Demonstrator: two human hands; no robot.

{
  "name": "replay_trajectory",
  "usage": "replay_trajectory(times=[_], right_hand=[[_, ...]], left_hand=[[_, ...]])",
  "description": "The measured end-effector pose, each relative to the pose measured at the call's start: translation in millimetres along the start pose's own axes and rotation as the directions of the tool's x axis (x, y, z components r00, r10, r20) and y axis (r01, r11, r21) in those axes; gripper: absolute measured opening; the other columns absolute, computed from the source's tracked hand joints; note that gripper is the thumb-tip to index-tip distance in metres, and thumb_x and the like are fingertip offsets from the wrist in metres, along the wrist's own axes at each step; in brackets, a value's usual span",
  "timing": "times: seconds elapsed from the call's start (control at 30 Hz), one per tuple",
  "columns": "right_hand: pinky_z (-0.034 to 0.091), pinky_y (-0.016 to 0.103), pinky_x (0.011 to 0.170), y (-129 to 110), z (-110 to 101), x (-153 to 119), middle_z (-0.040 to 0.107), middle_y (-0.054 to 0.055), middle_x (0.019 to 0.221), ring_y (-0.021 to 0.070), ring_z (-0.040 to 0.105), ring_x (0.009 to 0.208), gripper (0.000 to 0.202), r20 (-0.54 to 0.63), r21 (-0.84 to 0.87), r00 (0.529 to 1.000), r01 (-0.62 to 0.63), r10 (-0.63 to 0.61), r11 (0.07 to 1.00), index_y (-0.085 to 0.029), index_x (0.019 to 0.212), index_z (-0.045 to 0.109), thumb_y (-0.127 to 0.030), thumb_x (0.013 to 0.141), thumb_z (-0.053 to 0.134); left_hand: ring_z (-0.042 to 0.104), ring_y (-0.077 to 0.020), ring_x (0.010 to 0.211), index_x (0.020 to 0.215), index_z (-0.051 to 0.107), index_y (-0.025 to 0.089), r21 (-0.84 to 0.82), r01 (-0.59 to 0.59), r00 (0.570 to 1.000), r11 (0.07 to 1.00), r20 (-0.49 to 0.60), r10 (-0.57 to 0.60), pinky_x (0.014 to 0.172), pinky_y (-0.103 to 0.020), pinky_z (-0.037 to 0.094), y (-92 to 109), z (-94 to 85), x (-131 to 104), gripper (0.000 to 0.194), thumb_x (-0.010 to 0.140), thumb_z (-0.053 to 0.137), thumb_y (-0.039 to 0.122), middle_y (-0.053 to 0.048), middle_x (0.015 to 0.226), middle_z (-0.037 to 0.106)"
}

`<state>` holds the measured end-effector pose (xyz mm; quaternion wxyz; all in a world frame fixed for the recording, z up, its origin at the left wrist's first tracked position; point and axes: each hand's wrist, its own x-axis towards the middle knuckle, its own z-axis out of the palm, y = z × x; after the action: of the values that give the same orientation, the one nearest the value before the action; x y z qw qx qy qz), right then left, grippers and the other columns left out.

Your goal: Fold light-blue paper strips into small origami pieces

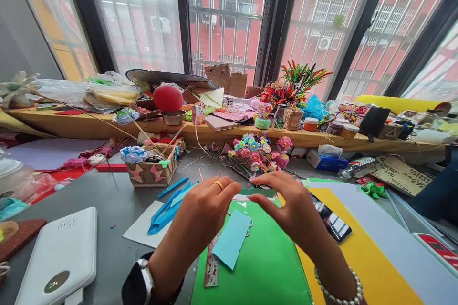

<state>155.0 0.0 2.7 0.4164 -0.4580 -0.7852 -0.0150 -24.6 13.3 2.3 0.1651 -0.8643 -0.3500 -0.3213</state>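
Observation:
My left hand (211, 200), with a ring and a watch, hangs over the green sheet's (272, 257) far left part. Its fingers are bent and pressed together; anything inside them is hidden. To its right, my right hand (286, 200) is raised with thumb and fingers apart and nothing visible between them. Below and between the hands lies a light blue paper piece (232, 238) on the green sheet. It partly covers a patterned ruler (212, 267) and what look like scissor handles (250, 227). Left of my left hand, folded blue paper strips (168, 209) rest on white paper (138, 228).
A white power bank (60, 252) lies at left, near a woven basket (152, 176) with paper flowers. A phone (332, 219) rests on yellow paper (358, 257) at right. Fuzzy flowers (254, 147) and a tissue box (327, 159) stand behind; a cluttered ledge (229, 136) runs below the windows.

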Motion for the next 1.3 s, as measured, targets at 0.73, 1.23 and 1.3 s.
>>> replay_trajectory(times=[0.73, 1.23, 1.3], right_hand=[[0.043, 0.028, 0.065, -11, 1, -3, 0.067, 0.002, 0.075, 0.0167, 0.059, 0.07, 0.014, 0.018, 0.006, 1.0, 0.011, -0.011, 1.0, -0.02, 0.079, 0.065, -0.019, 0.081, 0.051], [0.045, 0.031, 0.07, 15, -13, -1, 0.066, 0.007, 0.081, 0.0189, 0.06, 0.077, 0.016, -0.223, -0.033, 0.971, -0.098, 0.088, 0.995, -0.016, 0.082, 0.061, -0.02, 0.082, 0.046], [0.045, 0.03, 0.073, 5, -11, 0, 0.066, 0.006, 0.084, 0.019, 0.059, 0.082, 0.014, -0.149, 0.058, 0.987, -0.045, 0.053, 0.997, -0.017, 0.083, 0.061, -0.026, 0.081, 0.051]], left_hand=[[0.06, -0.0148, 0.07, 0.094, 0.059, 0.017, -0.19, -0.026, 0.998, 0.981, -0.059, 0.015, 0.062, -0.025, 0.048, -2, 0.4, 0, 0.018, 0.083, 0.044, 0.017, -0.004, 0.079, 0.066], [0.063, -0.0128, 0.062, 0.082, 0.063, 0.017, -0.229, 0.133, 0.989, 0.964, -0.036, -0.146, 0.056, -0.02, 0.046, -20, -11.7, -3, 0.017, 0.08, 0.046, 0.018, -0.001, 0.073, 0.069], [0.062, -0.0124, 0.06, 0.08, 0.063, 0.017, -0.281, 0.134, 0.99, 0.95, 0.005, -0.139, 0.054, -0.019, 0.045, -16, -14.0, -2, 0.017, 0.079, 0.047, 0.017, 0.0, 0.07, 0.069]])
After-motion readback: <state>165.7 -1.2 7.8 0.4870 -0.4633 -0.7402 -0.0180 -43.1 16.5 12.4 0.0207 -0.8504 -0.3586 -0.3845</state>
